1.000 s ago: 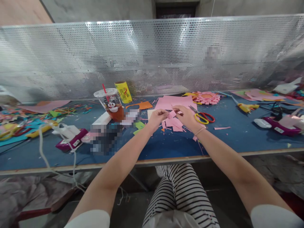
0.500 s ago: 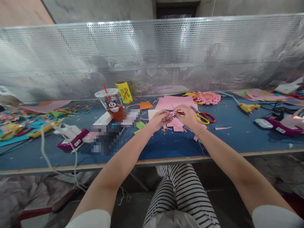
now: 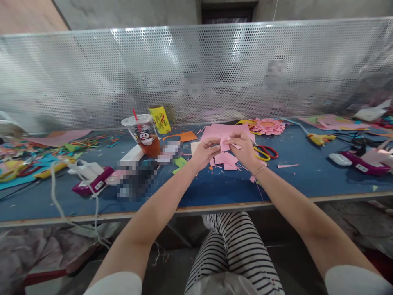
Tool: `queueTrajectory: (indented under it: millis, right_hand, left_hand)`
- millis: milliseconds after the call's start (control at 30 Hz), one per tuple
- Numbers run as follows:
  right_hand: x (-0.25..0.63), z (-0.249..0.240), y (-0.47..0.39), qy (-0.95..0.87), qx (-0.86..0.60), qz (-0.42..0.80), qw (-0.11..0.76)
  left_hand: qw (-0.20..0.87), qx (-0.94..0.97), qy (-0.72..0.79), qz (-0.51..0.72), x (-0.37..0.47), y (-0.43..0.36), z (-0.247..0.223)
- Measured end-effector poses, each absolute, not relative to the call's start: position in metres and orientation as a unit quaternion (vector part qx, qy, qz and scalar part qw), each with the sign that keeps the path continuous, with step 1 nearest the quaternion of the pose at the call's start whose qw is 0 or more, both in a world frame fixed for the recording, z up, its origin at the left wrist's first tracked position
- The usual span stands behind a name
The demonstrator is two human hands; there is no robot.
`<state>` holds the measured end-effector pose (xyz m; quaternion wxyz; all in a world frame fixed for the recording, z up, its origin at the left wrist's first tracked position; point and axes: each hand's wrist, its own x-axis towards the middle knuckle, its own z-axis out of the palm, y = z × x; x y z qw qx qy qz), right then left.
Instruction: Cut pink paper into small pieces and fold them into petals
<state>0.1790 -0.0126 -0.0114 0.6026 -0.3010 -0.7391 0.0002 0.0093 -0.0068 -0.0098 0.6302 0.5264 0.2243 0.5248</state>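
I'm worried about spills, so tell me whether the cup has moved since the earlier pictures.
No. Judged by the panel behind it, the cup shows no visible shift either way.

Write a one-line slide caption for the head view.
Right hand holding pink paper, left hand at its edge, scissors nearby on the blue table.
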Motion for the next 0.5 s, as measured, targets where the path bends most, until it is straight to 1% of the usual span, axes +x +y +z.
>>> queueTrajectory:
  millis: [133,267,333,500]
  right_hand:
    - [0.1779,-0.0132,-0.0092,-0.711,-0.304,0.11,0.624]
    - [0.1781,-0.0136,-0.0071,-0.702,-0.299,0.202,0.613]
    - [0.1783,-0.0136,-0.007,-0.701,-0.312,0.221,0.602]
    - [0.1769,-0.0135,-0.0092,-0.706,-0.324,0.22,0.591]
  left_hand:
    - [0.604,0.528,0.216,0.556,0.0114,-0.0079,-0.0091]
    - [0.591,0.526,0.22,0.571,0.013,-0.0087,-0.0075]
    - [0.585,0.524,0.231,0.574,0.0132,-0.0088,-0.0068]
    - [0.578,0.526,0.234,0.578,0.0125,-0.0085,-0.0062]
